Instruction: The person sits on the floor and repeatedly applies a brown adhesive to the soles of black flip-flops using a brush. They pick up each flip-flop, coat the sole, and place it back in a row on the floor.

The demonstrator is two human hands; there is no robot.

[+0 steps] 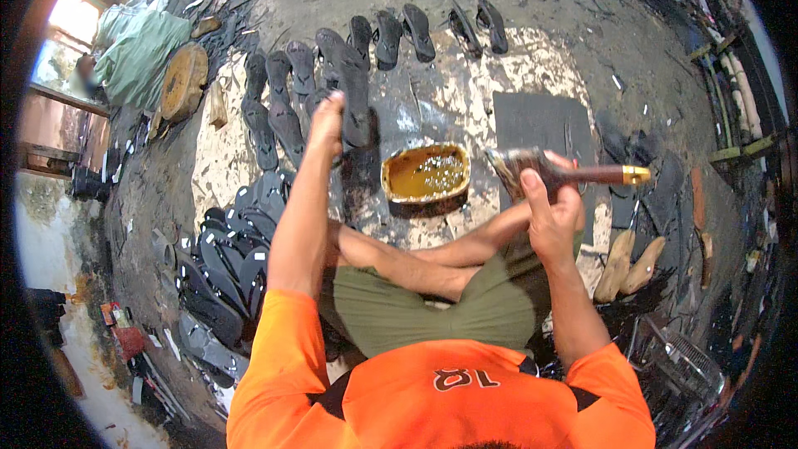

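My left hand (327, 126) reaches forward, closed on the edge of a dark shoe sole (356, 104) held upright and slightly blurred. My right hand (552, 218) grips a wide brush (588, 175) with a brown handle; its bristles point left and its yellow-tipped end points right. Between my hands, in front of my crossed legs, stands an open tub (427, 198) of amber, glossy liquid with a caked rim. Beyond my left hand, rows of dark sandal soles (301, 62) lie on the stained board.
A dark flat sheet (540, 120) lies beyond the brush. Finished-looking black flip-flops (224, 258) are heaped at my left. Two wooden foot forms (629, 266) rest at the right, near a wire rack (683, 353). A round wood block (184, 81) and a green sack (141, 46) stand far left.
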